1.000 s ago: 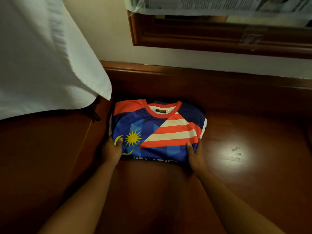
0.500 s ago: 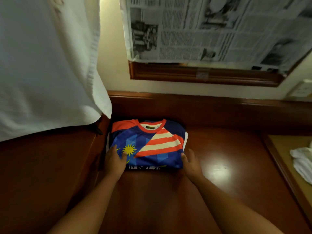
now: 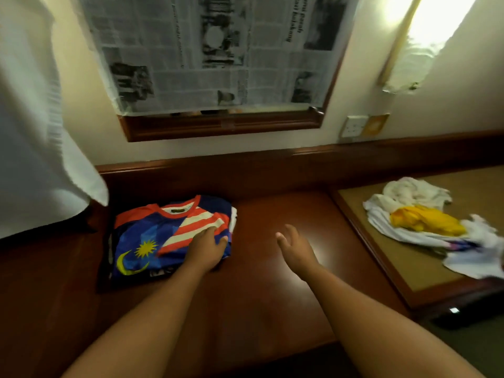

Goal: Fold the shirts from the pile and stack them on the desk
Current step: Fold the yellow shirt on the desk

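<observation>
The dark red-brown wooden bench (image 3: 272,268) runs along the wall, and everything here is placed from it. Above its back rail, sheets of newspaper (image 3: 218,50) cover a wooden-framed panel on the wall. A large white cloth (image 3: 32,132) hangs down over the bench's left end. To the bench's right and a little lower sits a tan-topped side table (image 3: 409,263) with a wooden rim.

On that side table lies the unfolded pile (image 3: 425,222): crumpled white garments with a yellow one in the middle, its near edge blurred.

On the left part of the bench, close to the back rail, lies the folded shirt (image 3: 152,241), blue with a red collar, red and white stripes and a yellow crescent and star. White and dark edges show under it, but how many shirts lie below cannot be told.

The left hand (image 3: 207,248) rests flat on the shirt's right near corner, fingers straight and spread over the stripes, gripping nothing. The right hand (image 3: 294,248) is over bare bench just right of the shirt, apart from it, fingers relaxed and loosely extended, holding nothing.

On the wall above the bench's right end is a white socket plate (image 3: 354,126).
</observation>
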A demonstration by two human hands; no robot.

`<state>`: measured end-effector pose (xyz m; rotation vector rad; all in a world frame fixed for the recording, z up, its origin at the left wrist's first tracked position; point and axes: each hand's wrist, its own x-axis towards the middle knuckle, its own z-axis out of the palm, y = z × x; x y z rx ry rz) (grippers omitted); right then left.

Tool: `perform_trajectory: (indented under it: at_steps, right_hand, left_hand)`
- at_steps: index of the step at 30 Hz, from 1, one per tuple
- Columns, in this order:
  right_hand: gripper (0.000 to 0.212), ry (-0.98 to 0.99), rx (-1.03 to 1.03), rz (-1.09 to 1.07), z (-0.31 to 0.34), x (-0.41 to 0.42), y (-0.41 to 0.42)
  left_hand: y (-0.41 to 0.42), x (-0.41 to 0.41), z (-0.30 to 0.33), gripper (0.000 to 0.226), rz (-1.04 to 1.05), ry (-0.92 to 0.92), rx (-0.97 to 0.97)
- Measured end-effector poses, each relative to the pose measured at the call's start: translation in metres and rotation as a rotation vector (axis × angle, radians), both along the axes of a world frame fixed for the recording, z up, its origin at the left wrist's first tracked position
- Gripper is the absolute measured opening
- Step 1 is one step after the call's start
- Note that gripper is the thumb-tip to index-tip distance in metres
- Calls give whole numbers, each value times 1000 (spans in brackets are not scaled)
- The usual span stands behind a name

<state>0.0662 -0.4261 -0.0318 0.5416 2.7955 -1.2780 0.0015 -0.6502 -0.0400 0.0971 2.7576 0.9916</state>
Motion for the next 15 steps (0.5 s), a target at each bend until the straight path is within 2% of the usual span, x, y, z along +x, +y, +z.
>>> perform_trajectory:
  at_steps: [8,15]
  right_hand:
    - [60,-23,51,-125,20,69,159]
    - [58,-51,128,-192,28,120,303]
  left_hand:
    - [177,40,23,55,-243,44,-80]
    - [338,88,30,55,-356,45,-64]
